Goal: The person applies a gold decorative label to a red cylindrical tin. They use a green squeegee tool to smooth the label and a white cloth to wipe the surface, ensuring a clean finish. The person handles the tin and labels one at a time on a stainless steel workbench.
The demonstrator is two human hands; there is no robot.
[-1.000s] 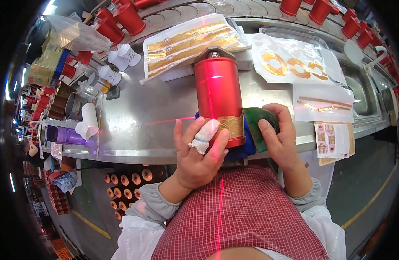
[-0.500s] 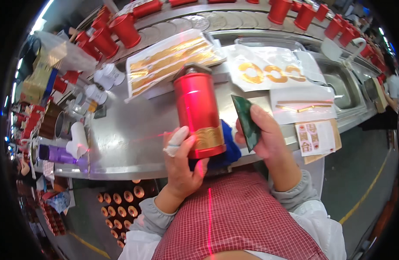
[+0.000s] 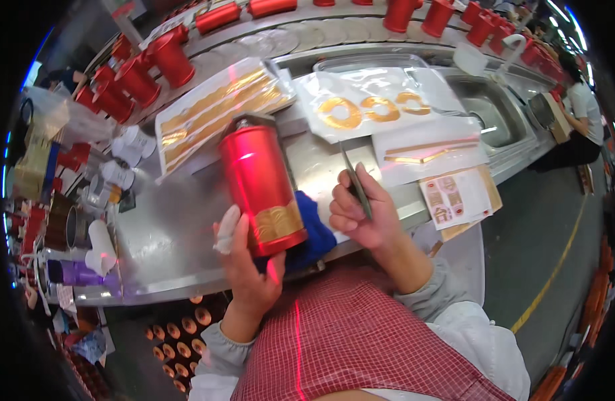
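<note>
A shiny red metal cylinder [image 3: 254, 177] leans over the steel counter, its lower end toward me. Around that end runs a patterned gold band [image 3: 278, 222]. My left hand [image 3: 250, 277] is closed on the cylinder's lower end, with white wrapping on a finger. To the right, my right hand [image 3: 371, 217] pinches a thin dark green scraper [image 3: 356, 182], seen nearly edge-on and apart from the cylinder. A blue cloth [image 3: 313, 230] lies beside the cylinder's base, partly hidden by it.
Sheets with gold strips [image 3: 217, 110] and gold rings [image 3: 377, 110] lie beyond the cylinder. A paper with thin gold strips [image 3: 431, 155] and printed labels [image 3: 454, 199] are at the right, near a sink [image 3: 491, 120]. Red cylinders [image 3: 170, 60] line the back. A purple bottle [image 3: 80, 273] lies left.
The scraper has turned from showing its broad face to nearly edge-on as my right hand rotated. The view has shifted, so the counter appears turned. My left hand keeps hold of the cylinder.
</note>
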